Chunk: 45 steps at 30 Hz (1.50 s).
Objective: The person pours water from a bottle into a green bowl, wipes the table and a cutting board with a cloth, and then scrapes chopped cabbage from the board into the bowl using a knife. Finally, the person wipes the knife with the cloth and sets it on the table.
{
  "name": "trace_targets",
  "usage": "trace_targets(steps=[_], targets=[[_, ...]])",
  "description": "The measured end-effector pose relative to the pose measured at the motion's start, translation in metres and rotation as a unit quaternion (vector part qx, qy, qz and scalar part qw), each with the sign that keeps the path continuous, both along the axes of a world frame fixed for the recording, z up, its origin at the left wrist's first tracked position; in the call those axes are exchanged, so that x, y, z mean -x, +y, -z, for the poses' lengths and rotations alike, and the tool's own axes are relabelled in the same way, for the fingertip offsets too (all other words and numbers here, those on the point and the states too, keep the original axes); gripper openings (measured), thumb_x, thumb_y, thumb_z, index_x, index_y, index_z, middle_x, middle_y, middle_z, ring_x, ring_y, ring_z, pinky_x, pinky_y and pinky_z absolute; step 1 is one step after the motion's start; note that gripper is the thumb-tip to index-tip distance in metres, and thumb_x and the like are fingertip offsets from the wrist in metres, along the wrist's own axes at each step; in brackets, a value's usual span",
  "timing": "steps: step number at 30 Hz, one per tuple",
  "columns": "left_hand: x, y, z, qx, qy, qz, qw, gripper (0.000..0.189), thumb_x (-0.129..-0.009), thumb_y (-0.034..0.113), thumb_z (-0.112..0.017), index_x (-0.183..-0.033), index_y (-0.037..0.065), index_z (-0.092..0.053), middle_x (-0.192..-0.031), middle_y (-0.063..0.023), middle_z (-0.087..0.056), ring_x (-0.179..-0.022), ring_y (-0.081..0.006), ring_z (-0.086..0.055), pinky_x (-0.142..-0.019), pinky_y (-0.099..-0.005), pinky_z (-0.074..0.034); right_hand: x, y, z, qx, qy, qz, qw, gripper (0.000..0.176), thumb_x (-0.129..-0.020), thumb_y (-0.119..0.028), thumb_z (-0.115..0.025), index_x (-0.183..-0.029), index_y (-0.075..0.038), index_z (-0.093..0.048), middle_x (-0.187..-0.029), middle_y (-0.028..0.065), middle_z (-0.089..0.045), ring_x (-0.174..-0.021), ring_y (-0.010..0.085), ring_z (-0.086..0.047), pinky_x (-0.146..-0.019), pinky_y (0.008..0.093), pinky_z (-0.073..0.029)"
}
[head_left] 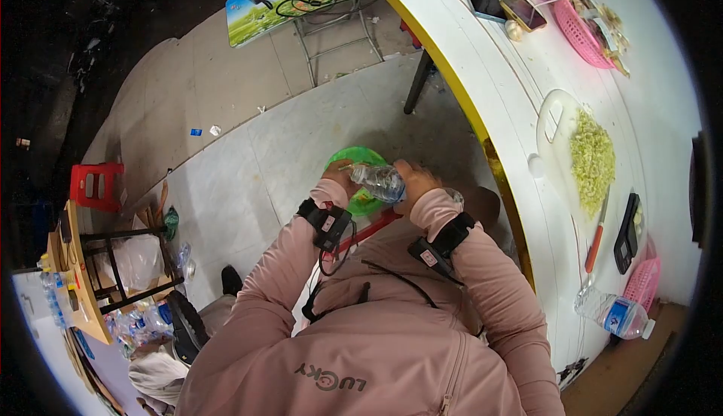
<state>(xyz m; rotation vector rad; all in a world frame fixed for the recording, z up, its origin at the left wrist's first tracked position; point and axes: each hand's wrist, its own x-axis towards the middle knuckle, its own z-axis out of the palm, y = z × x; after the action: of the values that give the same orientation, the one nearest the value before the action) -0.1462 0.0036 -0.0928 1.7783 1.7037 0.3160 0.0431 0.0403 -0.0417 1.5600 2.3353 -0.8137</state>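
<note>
A clear, empty-looking plastic bottle lies sideways between my two hands, over a green basin lower down. My right hand is closed round its right end, where a bit of blue shows. At the bottle's other end, the fingers of my left hand are curled in against it, with a small pale edge showing at their tips. Both wrists carry black straps with small boxes. Under my forearms, part of a red stool-like edge shows beside the basin.
On the white table to my right are a cutting board with chopped pale-green vegetable, an orange-handled knife, phones, pink baskets and a water bottle. A red stool and a wooden-topped rack stand left.
</note>
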Motion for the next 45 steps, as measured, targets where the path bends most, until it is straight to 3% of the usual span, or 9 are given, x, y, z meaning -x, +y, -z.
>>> trace_targets(steps=[4,6,13,15,18,21,24,27,45], targets=[[0.012,0.002,0.083,-0.159,-0.059,0.007,0.986,0.028,-0.077,0.017,-0.063,-0.1,0.004,-0.053,-0.082,-0.0124,-0.06,-0.076,-0.0238,-0.059,-0.068,-0.0332,-0.048,-0.001,0.003,-0.013,0.036,0.024,0.022,0.999,0.071,-0.054,-0.017,-0.077,-0.116,-0.012,-0.042,-0.114,0.0151,-0.052,-0.109,0.0349,-0.049,-0.09,0.0436,-0.041],[0.007,0.01,0.088,0.16,-0.529,-0.41,0.725,0.016,-0.087,0.022,-0.052,-0.081,0.007,-0.052,-0.064,-0.0088,-0.051,-0.055,-0.0206,-0.05,-0.05,-0.0338,-0.041,-0.002,0.002,-0.015,0.025,0.036,0.025,0.999,0.07,-0.054,-0.016,-0.077,-0.114,-0.012,-0.043,-0.113,0.0152,-0.053,-0.107,0.0351,-0.05,-0.089,0.0435,-0.041],[0.018,0.017,0.12,-0.218,-0.236,-0.087,0.943,0.032,-0.093,0.034,-0.041,-0.072,0.01,-0.043,-0.049,-0.0026,-0.033,-0.037,-0.0144,-0.026,-0.035,-0.0289,-0.021,-0.004,0.003,-0.008,0.001,0.11,0.03,0.993,0.066,-0.053,-0.014,-0.077,-0.11,-0.011,-0.046,-0.109,0.0149,-0.055,-0.104,0.0351,-0.052,-0.088,0.0413,-0.043],[-0.003,0.025,0.033,0.243,-0.488,-0.528,0.651,0.034,-0.092,0.038,-0.041,-0.073,0.011,-0.043,-0.047,-0.0015,-0.032,-0.037,-0.0141,-0.029,-0.035,-0.0297,-0.022,-0.001,0.004,-0.013,0.024,0.095,0.033,0.995,0.066,-0.053,-0.014,-0.077,-0.111,-0.01,-0.046,-0.109,0.0149,-0.055,-0.103,0.035,-0.052,-0.088,0.0411,-0.043],[0.018,0.01,0.063,0.272,-0.649,-0.41,0.58,0.023,-0.089,0.029,-0.051,-0.08,0.008,-0.048,-0.054,-0.0023,-0.041,-0.042,-0.0156,-0.041,-0.036,-0.0303,-0.034,0.0,0.004,-0.011,0.033,0.075,0.033,0.996,0.067,-0.052,-0.014,-0.077,-0.111,-0.011,-0.046,-0.108,0.0149,-0.055,-0.102,0.0351,-0.053,-0.087,0.0411,-0.044],[0.009,0.004,0.064,0.056,-0.226,-0.199,0.952,0.01,-0.084,0.007,-0.056,-0.094,0.006,-0.052,-0.07,-0.0034,-0.054,-0.058,-0.0166,-0.053,-0.052,-0.029,-0.049,0.002,0.004,-0.013,0.025,0.066,0.032,0.997,0.068,-0.053,-0.015,-0.077,-0.112,-0.011,-0.045,-0.108,0.0151,-0.055,-0.102,0.0354,-0.053,-0.087,0.0412,-0.044],[-0.004,0.016,0.047,0.176,-0.569,-0.421,0.685,0.03,-0.077,-0.011,-0.055,-0.104,0.004,-0.053,-0.087,-0.0042,-0.059,-0.075,-0.0155,-0.057,-0.071,-0.026,-0.051,0.005,0.002,-0.015,0.017,0.063,0.032,0.997,0.068,-0.053,-0.017,-0.077,-0.113,-0.011,-0.045,-0.108,0.0154,-0.055,-0.102,0.0358,-0.053,-0.087,0.0411,-0.044],[0.004,0.007,0.036,0.115,-0.468,-0.24,0.843,0.034,-0.075,-0.011,-0.058,-0.106,0.003,-0.054,-0.092,-0.0052,-0.061,-0.082,-0.0139,-0.058,-0.076,-0.0237,-0.049,0.01,0.002,-0.021,0.02,0.031,0.034,0.999,0.069,-0.054,-0.018,-0.077,-0.114,-0.012,-0.044,-0.109,0.0152,-0.054,-0.104,0.0356,-0.052,-0.088,0.0422,-0.043],[0.021,0.015,0.093,0.151,-0.464,-0.32,0.812,0.007,-0.084,0.003,-0.05,-0.087,0.005,-0.056,-0.065,-0.0041,-0.053,-0.048,-0.0144,-0.047,-0.042,-0.027,-0.037,0.012,0.004,-0.025,0.045,-0.041,0.051,0.997,0.068,-0.06,-0.016,-0.075,-0.119,-0.014,-0.041,-0.119,0.0137,-0.049,-0.114,0.0344,-0.046,-0.095,0.0486,-0.036]])
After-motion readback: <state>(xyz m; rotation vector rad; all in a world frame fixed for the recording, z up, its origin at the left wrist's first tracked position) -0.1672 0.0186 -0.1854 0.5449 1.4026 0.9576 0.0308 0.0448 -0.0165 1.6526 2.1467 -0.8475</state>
